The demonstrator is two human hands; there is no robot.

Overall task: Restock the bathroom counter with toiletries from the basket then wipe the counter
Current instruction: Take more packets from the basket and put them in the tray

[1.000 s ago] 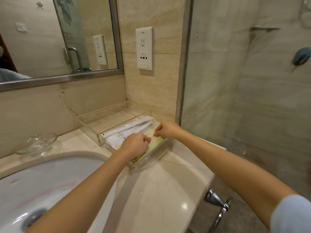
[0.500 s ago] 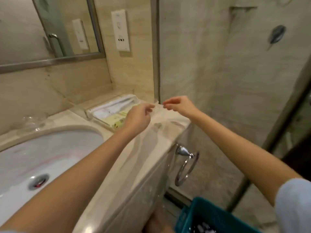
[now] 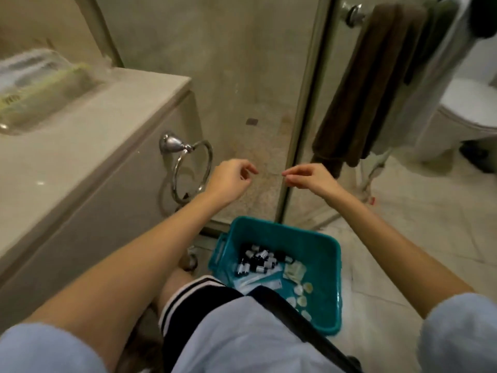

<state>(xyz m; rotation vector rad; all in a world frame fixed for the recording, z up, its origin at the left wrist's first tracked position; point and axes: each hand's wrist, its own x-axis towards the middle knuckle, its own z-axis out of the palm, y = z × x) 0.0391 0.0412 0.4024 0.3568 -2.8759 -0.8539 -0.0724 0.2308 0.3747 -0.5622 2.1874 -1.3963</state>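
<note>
L hand (image 3: 228,181): in air above basket, fingers loosely curled, nothing seen in them.
R hand (image 3: 309,179): near L hand, apart; thumb + forefinger tips together, can't tell if pinching anything.
Basket (image 3: 320,251): teal, on floor below hands; near edge hidden by shirt.
Contents: small dark bottles (image 3: 255,261), sachets (image 3: 294,271); labels unreadable.
Bench (image 3: 67,162): left, cut off; tray (image 3: 40,87) on it blurred.

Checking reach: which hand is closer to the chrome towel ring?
Left. The left hand is just beside the towel ring; the right hand is farther away, by the shower door frame.
</note>
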